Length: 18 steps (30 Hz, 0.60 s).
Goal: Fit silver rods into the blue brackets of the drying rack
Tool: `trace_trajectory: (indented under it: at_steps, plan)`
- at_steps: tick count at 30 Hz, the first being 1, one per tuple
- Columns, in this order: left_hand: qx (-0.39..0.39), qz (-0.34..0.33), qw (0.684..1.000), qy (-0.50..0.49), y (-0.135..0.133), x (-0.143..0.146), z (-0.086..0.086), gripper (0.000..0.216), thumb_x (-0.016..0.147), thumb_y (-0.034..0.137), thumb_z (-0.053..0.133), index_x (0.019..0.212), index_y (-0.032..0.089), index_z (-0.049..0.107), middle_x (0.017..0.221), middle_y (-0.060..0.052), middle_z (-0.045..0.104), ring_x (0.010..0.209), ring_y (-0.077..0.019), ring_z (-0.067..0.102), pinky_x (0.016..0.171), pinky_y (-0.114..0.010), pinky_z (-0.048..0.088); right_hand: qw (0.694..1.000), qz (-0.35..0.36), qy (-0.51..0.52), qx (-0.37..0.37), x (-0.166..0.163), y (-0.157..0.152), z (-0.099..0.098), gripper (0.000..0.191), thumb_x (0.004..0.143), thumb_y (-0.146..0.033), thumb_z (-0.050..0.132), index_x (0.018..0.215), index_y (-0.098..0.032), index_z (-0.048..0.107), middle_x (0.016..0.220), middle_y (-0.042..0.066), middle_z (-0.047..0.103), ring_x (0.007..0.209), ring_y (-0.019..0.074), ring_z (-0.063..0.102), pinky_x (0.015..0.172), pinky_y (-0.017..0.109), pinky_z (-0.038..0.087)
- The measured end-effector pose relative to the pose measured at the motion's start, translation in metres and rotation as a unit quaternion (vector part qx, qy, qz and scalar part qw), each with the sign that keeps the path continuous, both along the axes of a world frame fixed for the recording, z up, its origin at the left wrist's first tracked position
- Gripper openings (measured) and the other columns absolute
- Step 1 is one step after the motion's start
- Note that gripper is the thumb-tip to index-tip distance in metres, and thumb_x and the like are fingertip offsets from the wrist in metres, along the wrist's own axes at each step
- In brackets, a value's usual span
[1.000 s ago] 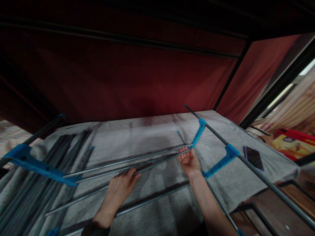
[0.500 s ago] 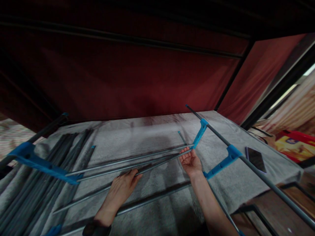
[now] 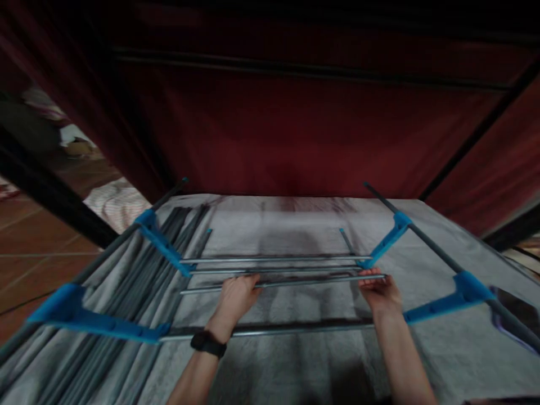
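Observation:
My left hand (image 3: 237, 295), with a black watch on its wrist, curls its fingers over a thin grey metal rod (image 3: 304, 282) near the rod's left part. My right hand (image 3: 379, 289) grips the same rod at its right end. The rod lies level, just in front of two similar rods (image 3: 274, 260) that span between a blue bracket on the left (image 3: 162, 246) and a blue bracket on the right (image 3: 386, 243). The picture is smeared by motion.
Nearer blue brackets (image 3: 93, 322) (image 3: 447, 302) sit on the long side poles, with a thicker bar (image 3: 295, 329) between them. A bundle of dark rods (image 3: 139, 281) lies left on the grey cloth (image 3: 295, 225). A phone (image 3: 512, 315) lies far right. Red fabric walls stand behind.
The view has swung left. The rod in my hands, slanted before, now lies level and nearer the two seated rods. My right hand's fingers have closed round its end.

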<state>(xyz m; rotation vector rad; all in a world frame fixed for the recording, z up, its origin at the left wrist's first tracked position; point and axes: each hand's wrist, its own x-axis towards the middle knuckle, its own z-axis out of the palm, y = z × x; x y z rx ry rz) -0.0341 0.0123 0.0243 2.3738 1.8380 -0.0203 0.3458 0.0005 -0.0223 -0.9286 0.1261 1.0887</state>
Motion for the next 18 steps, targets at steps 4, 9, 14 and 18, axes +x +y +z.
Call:
trace_trajectory:
  at_steps: [4, 9, 14, 18]
  plan:
    - [0.02, -0.033, 0.999, -0.028, -0.006, 0.003, 0.006, 0.017, 0.09, 0.03, 0.052, 0.088, 0.022, 0.068, 0.086, -0.008, 0.074, 0.089, -0.0236, 0.069, 0.079, -0.033, 0.044, 0.999, -0.015, 0.04, -0.019, 0.008, 0.001, -0.004, 0.025, 0.084, -0.038, 0.044, 0.068, -0.024, 0.056, 0.056, 0.0, 0.058, 0.048, 0.0138, 0.054, 0.05, 0.034, 0.048]
    - [0.039, -0.044, 0.998, -0.034, -0.01, 0.002, 0.007, 0.019, 0.089, 0.032, 0.053, 0.087, 0.022, 0.069, 0.084, -0.008, 0.074, 0.086, -0.0222, 0.069, 0.078, -0.032, 0.044, 0.983, -0.098, 0.126, 0.086, 0.002, 0.0, -0.006, 0.019, 0.089, -0.035, 0.045, 0.082, -0.029, 0.061, 0.089, 0.007, 0.07, 0.052, 0.0108, 0.058, 0.055, 0.04, 0.054]
    - [0.052, -0.058, 0.996, -0.032, -0.012, 0.002, 0.007, 0.019, 0.088, 0.03, 0.052, 0.085, 0.022, 0.068, 0.081, -0.007, 0.073, 0.084, -0.0242, 0.069, 0.075, -0.034, 0.044, 0.97, -0.125, 0.169, 0.121, -0.001, -0.002, -0.008, 0.008, 0.086, -0.032, 0.056, 0.089, -0.037, 0.062, 0.104, 0.007, 0.07, 0.055, 0.0096, 0.062, 0.045, 0.03, 0.055]
    - [0.045, -0.057, 0.996, -0.052, -0.01, 0.0, 0.004, 0.017, 0.089, 0.031, 0.053, 0.086, 0.021, 0.067, 0.084, -0.007, 0.073, 0.088, -0.024, 0.069, 0.077, -0.034, 0.044, 0.974, -0.144, 0.162, 0.065, -0.002, -0.002, -0.007, 0.009, 0.086, -0.035, 0.057, 0.091, -0.035, 0.065, 0.111, 0.008, 0.069, 0.065, 0.01, 0.066, 0.06, 0.03, 0.058]
